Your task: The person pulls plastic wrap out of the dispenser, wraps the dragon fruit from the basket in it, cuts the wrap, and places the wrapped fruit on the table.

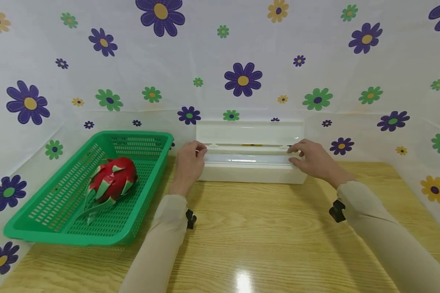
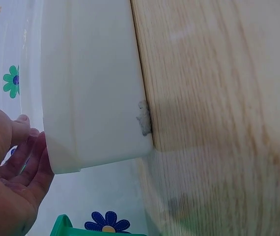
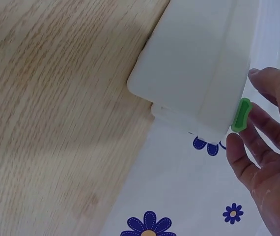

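Note:
A long white cling film dispenser (image 1: 252, 174) stands near the back of the table with its lid (image 1: 250, 132) raised. A shiny roll of cling film (image 1: 241, 158) lies inside. At the dispenser's left end is my left hand (image 1: 190, 160), fingertips against its end edge and thumb close to the index finger. My right hand (image 1: 313, 158) is at the other end, thumb and index finger apart at the upper edge. A green slider piece (image 3: 241, 115) shows beside the right fingers in the right wrist view. Whether any film is between the fingertips is not visible.
To the left stands a green plastic basket (image 1: 84, 238) with a red dragon fruit (image 1: 113, 179) in it. Wooden tabletop (image 1: 249, 228) lies in front of the dispenser. A flowered white cloth (image 1: 212, 53) hangs close behind.

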Demonstrator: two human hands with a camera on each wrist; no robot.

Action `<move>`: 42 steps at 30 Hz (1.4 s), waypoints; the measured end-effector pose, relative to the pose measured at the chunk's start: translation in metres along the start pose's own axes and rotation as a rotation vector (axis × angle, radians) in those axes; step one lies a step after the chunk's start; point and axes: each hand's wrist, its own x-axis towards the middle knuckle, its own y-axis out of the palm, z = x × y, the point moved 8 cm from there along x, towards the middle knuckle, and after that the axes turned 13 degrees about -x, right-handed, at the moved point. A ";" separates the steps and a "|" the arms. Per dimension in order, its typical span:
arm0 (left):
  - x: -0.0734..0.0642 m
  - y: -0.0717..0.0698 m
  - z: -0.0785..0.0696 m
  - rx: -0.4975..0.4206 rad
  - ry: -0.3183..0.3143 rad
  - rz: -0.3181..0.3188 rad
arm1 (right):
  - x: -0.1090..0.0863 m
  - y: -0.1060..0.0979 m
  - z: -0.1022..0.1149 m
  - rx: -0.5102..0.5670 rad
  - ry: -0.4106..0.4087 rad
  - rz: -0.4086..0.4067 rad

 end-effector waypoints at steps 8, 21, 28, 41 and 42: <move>0.001 0.000 0.002 -0.006 -0.019 0.006 | 0.008 0.006 0.004 0.008 -0.032 0.011; 0.001 0.000 0.002 -0.003 -0.009 0.005 | 0.010 0.008 0.004 0.019 -0.046 -0.022; -0.001 -0.001 0.001 -0.004 -0.002 -0.001 | 0.006 0.007 -0.007 0.074 0.023 -0.112; 0.002 -0.001 -0.001 0.011 0.006 0.022 | -0.001 -0.005 -0.005 0.053 0.001 -0.228; 0.002 0.000 -0.002 0.010 0.006 0.028 | -0.001 -0.006 -0.004 0.053 -0.009 -0.230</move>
